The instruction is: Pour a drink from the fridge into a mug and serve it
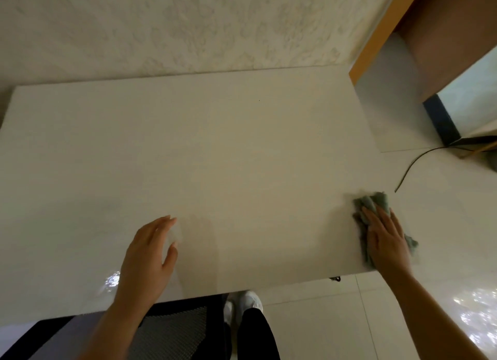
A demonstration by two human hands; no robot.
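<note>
A glossy white table (188, 144) fills the view. My right hand (386, 241) lies flat on a grey-green cloth (372, 202), pressing it onto the table's near right corner. The cloth's edges look blurred. My left hand (149, 254) rests near the front edge, fingers loosely apart, holding nothing. No mug, drink or fridge is in view.
A black mesh chair (172, 330) is tucked under the table's front edge, beside my legs and white shoes (248, 303). To the right lie white floor tiles, a black cable (411, 166) and a wooden cabinet (390, 28). A textured wall stands behind the table.
</note>
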